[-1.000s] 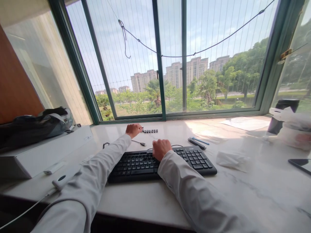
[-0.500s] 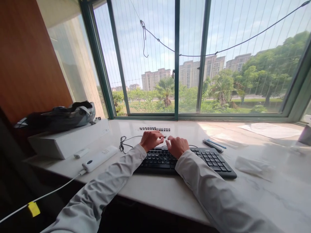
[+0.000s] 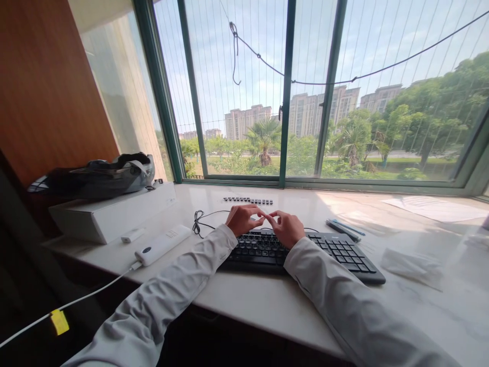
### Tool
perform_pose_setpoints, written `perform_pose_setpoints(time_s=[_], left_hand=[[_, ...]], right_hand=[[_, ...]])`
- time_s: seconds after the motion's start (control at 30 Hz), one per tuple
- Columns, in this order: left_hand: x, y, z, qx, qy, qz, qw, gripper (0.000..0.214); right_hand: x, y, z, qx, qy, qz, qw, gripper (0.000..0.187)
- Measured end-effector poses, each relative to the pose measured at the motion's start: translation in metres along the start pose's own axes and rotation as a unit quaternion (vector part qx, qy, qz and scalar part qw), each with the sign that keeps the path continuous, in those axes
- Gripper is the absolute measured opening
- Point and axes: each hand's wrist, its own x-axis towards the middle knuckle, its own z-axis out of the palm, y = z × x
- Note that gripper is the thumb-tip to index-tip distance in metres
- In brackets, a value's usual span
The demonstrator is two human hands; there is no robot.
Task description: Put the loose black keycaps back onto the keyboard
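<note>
Both hands' grip meeting above keyboard (image 3: 301,251), keyboard lengthwise left-right

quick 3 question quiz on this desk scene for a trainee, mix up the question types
1. True or false: both hands are over the black keyboard.
2. What lies in a row on the counter behind the keyboard? A) coins B) loose keycaps C) batteries
3. Which side of the keyboard are the pens on?

Key
1. True: left hand and right hand meet fingertip to fingertip above its top rows.
2. B
3. The person's right.
</note>
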Motion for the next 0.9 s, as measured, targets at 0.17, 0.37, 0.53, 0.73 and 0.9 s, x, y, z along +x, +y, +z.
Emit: perform_pose_setpoints(time_s=[0.17, 0.37, 0.53, 0.73, 0.9], left_hand=[[0.0, -0.003, 0.002, -0.041, 0.012, 0.007, 0.999, 0.022], [0.0, -0.005, 0.003, -0.031, 0.033, -0.012, 0.999, 0.028], [-0.001, -0.003, 0.002, -0.019, 0.024, 0.008, 0.999, 0.027], [-0.001, -0.001, -0.001, -0.023, 0.031, 0.01, 0.999, 0.025], [0.004, -0.003, -0.008, -0.075, -0.043, -0.029, 0.996, 0.025]], right_hand=[[0.005, 0.005, 0.006, 0.103, 0.019, -0.007, 0.994, 0.043], [0.011, 0.014, 0.013, 0.2, 0.01, -0.032, 0.979, 0.045], [0.011, 0.016, 0.011, 0.197, -0.016, -0.035, 0.98, 0.042], [0.011, 0.017, 0.012, 0.208, -0.007, -0.053, 0.977, 0.039], [0.011, 0.021, 0.017, 0.199, 0.002, -0.07, 0.977, 0.04]])
